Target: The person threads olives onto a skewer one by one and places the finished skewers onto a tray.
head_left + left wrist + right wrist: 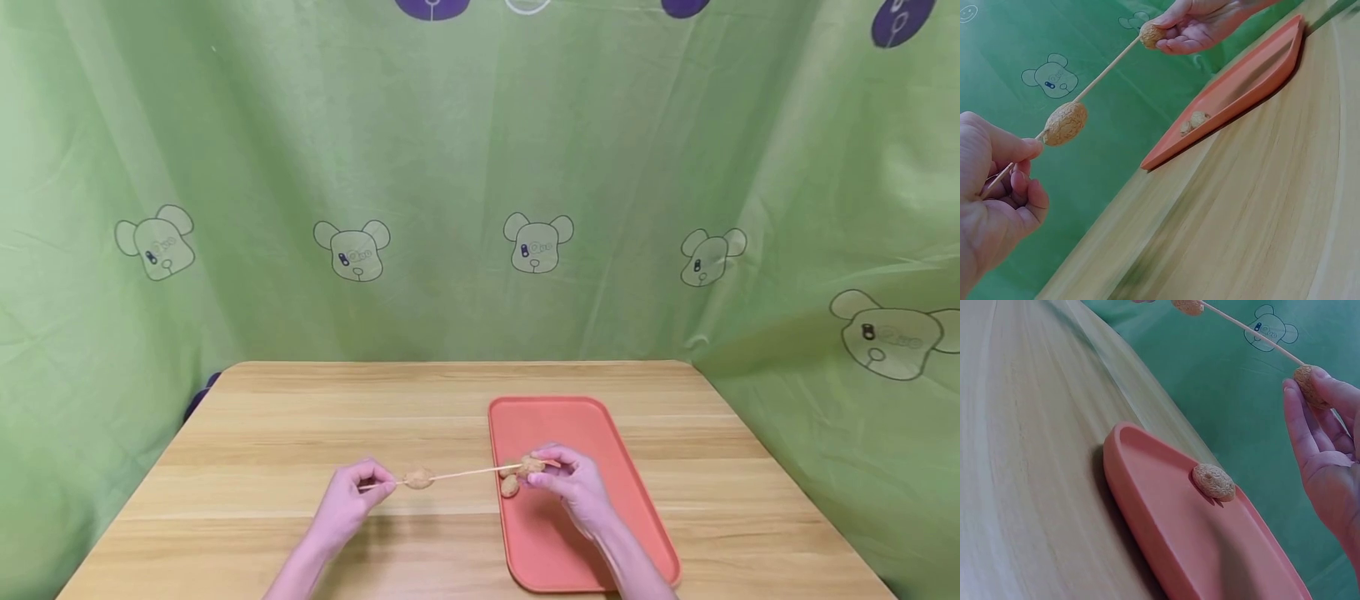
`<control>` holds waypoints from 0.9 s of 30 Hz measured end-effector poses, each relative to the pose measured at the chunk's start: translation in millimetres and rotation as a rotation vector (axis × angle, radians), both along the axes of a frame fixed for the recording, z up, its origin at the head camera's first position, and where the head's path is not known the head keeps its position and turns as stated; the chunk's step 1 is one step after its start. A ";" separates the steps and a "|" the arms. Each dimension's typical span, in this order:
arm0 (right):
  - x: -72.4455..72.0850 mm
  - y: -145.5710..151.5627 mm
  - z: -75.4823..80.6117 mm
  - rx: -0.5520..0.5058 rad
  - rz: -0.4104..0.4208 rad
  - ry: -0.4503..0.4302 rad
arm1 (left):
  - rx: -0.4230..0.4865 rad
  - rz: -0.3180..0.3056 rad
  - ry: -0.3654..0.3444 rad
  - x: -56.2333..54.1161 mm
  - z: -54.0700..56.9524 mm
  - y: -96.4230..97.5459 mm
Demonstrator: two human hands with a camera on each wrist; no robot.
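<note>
Pinching a thin wooden skewer [472, 473] near one end with the left hand [352, 496], with a short tail poking back past the fingers toward that palm. Threaded just beyond those fingertips, a first brown lump [418, 477]. Gripping a second brown lump [529, 466] between thumb and fingers of the right hand [573, 492], at the skewer's other end; a bare stretch of stick in between, with both hands well apart and lifted off the surface. Judging by this, done with the first, probably only partway with the second; cannot tell how far through. Left off the stick: two loose lumps [510, 486] below and just left of the right hand, inside the rim of a pink tray [551, 425]. For moving, more tray floor ahead of the right hand, but a raised rim to watch just left of and under it. Left of the left hand, a broad span of wooden table [300, 425] before the side edge; ahead of both, more wood to the far edge, then green curtain [450, 150] hanging behind.
</note>
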State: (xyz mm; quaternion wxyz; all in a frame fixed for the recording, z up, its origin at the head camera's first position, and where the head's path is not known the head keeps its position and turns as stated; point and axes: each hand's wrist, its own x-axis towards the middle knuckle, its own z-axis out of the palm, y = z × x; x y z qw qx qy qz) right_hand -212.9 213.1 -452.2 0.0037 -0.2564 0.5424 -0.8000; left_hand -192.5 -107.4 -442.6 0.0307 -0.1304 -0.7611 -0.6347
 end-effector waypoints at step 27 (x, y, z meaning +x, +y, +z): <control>4.8 -5.4 3.5 -0.179 0.138 0.019 | 0.031 -0.038 0.025 -0.4 6.1 -0.4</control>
